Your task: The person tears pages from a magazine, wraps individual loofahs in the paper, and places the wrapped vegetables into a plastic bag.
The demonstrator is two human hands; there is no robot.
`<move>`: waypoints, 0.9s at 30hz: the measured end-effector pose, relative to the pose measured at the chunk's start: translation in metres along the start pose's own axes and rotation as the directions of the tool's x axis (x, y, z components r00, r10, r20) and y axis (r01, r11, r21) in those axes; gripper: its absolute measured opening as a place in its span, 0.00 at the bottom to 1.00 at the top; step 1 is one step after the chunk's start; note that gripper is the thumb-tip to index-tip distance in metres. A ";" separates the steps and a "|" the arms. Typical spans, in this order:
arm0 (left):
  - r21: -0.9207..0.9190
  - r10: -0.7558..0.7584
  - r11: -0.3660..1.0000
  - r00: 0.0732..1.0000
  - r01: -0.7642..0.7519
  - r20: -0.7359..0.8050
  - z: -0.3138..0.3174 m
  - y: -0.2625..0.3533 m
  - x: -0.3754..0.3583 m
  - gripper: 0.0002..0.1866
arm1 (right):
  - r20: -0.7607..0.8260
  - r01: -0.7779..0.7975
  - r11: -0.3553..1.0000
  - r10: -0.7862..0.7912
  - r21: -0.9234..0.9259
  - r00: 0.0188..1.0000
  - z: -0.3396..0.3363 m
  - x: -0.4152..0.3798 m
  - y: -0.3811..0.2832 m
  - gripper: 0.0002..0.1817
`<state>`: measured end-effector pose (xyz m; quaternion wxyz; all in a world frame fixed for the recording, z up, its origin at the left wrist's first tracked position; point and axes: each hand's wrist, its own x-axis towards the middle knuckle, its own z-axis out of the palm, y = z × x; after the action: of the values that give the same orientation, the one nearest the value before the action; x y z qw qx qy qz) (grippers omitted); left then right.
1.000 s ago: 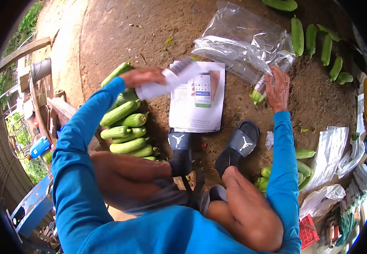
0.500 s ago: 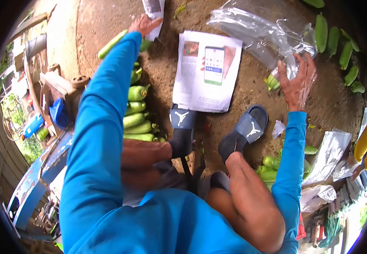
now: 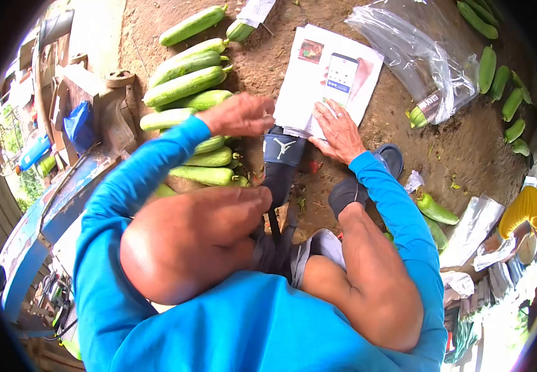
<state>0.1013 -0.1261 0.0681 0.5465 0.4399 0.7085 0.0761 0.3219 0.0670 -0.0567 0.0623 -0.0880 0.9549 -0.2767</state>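
The paper (image 3: 330,77) lies flat on the ground, just in front of the left sandal (image 3: 281,155), with its near edge touching the sandal. The right hand (image 3: 338,131) rests on the near edge of the paper, fingers spread and flat; this grip is open and it holds nothing, only presses. The left hand (image 3: 239,115) hovers left of the paper, over the gourds (image 3: 185,87), fingers loosely curled and empty as far as I can see. To do this well, I think the top sheet should be pinched by one corner only. Right of the paper lies a plastic bag (image 3: 417,56).
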 end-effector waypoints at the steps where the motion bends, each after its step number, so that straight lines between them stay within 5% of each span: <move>1: 0.044 0.039 0.999 0.986 -0.032 -0.163 0.029 -0.009 0.000 0.17 | -0.023 -0.011 1.000 0.011 0.024 1.000 0.006 -0.003 0.002 0.37; 4: -0.148 -0.006 0.987 0.923 -0.055 -0.385 0.071 -0.011 0.007 0.17 | -0.030 -0.020 0.997 0.023 0.075 0.999 0.004 -0.001 0.008 0.38; 8: -0.421 -0.253 0.904 0.888 0.076 -0.384 0.081 0.007 0.014 0.16 | -0.039 -0.031 0.993 0.036 0.114 0.999 0.004 -0.002 0.005 0.37; 10: -0.309 -0.243 0.948 0.811 0.081 -0.533 0.081 0.011 0.013 0.14 | -0.035 -0.027 0.993 0.031 0.119 0.999 0.003 -0.002 0.007 0.37; 13: -0.366 -0.267 0.926 0.840 0.089 -0.473 0.074 0.009 0.016 0.15 | -0.050 -0.027 0.990 0.034 0.142 0.998 0.003 -0.002 0.008 0.37; 15: -0.500 -0.304 0.857 0.905 0.124 -0.297 0.076 0.005 0.023 0.18 | -0.057 -0.028 0.989 0.036 0.143 0.998 0.006 -0.002 0.007 0.37; 21: -0.598 -0.431 0.793 0.802 0.118 -0.414 0.089 -0.004 0.031 0.22 | -0.026 -0.028 0.988 0.032 0.149 0.999 0.002 -0.002 0.010 0.38; 27: -0.650 -0.406 0.742 0.881 0.163 -0.242 0.091 -0.010 0.030 0.23 | -0.032 -0.026 0.985 0.032 0.170 0.999 -0.001 -0.002 0.010 0.37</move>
<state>0.1715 -0.1452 0.0054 0.5209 0.1006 0.7942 0.2964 0.3221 0.0761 -0.0614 0.0572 -0.0638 0.9300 -0.3575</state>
